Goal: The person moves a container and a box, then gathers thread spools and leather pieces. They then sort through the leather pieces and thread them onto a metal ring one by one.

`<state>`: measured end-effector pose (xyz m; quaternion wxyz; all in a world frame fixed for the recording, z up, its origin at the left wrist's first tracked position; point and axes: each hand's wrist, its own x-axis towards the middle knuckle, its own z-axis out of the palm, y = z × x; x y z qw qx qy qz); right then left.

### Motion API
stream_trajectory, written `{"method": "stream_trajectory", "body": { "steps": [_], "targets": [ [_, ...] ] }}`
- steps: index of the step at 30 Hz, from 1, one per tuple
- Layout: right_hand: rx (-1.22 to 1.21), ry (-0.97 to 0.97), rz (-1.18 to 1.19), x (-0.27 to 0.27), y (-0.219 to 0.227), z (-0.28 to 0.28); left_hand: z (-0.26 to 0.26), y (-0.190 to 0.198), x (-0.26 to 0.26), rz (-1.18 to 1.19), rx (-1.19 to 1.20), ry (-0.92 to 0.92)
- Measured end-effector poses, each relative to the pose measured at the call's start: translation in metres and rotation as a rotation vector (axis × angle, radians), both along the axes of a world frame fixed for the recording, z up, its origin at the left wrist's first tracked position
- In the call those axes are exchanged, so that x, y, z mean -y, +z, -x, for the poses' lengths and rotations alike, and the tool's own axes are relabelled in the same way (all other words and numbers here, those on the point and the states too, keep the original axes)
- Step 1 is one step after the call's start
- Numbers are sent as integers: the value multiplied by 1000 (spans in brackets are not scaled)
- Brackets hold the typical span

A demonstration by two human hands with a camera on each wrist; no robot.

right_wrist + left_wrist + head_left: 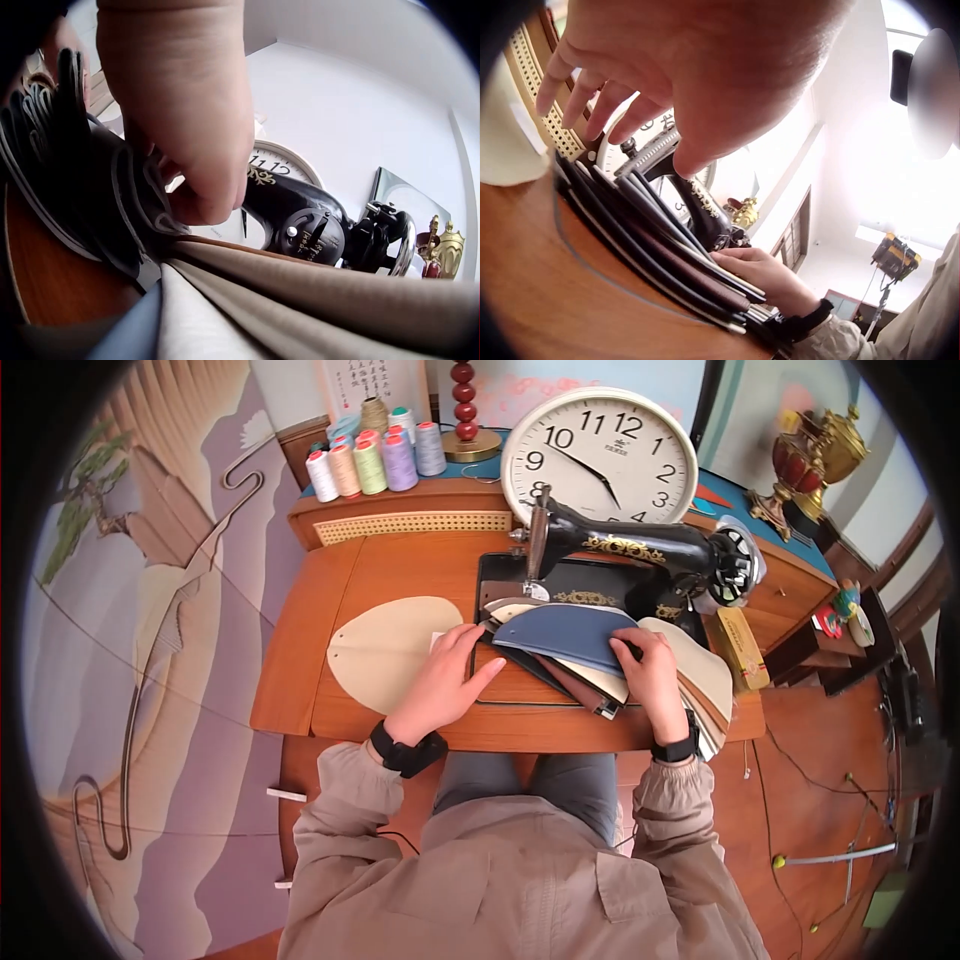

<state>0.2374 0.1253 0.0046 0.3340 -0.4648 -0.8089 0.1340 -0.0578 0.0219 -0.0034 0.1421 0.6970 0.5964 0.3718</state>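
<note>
A pile of curved, flat leather-like pieces in black, brown and cream lies fanned out before the sewing machine, a blue piece [565,637] on top. My right hand [652,675] pinches the right end of the blue piece between thumb and fingers; the right wrist view shows this hand [184,112] bent over the pile. My left hand [440,685] has its fingers extended at the pile's left end, and in the left wrist view this hand [682,67] is spread above the stack [652,244]. Left of it lies a cream oval piece [390,650].
Behind the pile stands a black sewing machine [625,548], with a round clock [600,455] at its back. Thread spools [370,465] stand on the rear ledge. More cream and brown pieces [695,665] overhang the front right edge beside a yellow tin [740,650].
</note>
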Motion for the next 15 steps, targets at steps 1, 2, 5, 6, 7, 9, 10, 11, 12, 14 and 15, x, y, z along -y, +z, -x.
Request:
{"method": "stream_trajectory", "body": {
  "steps": [1, 2, 5, 6, 7, 9, 10, 11, 12, 14, 15],
  "targets": [
    [31, -62, -55, -1, 0, 4, -4, 3, -7, -3, -1, -12],
    [62, -123, -110, -3, -1, 6, -8, 6, -13, 62, 53, -46],
    [73, -162, -111, -8, -4, 6, -14, 10, -29, 138, 180, -75],
    [95, -168, -79, -9, -3, 5, -15, 9, -33, 153, 257, -62],
    [103, -171, -68, -10, -1, 4, -15, 5, -39, 151, 253, -69],
    [118, -197, -57, -14, 0, 5, -12, -9, -50, 82, 289, -19],
    [138, -215, -45, -16, -1, 6, -11, -13, -53, 83, 286, -26],
    [135, -222, -44, -19, -1, 6, -10, -17, -55, 80, 321, -24],
    [161, -233, -36, -22, -2, 7, -10, -20, -56, 78, 358, -21],
    [184, -248, -25, -27, -3, 5, -14, -18, -57, 65, 377, -31],
    [186, -247, -12, -29, -3, 4, -15, -17, -56, 49, 400, -32]
  ]
}}
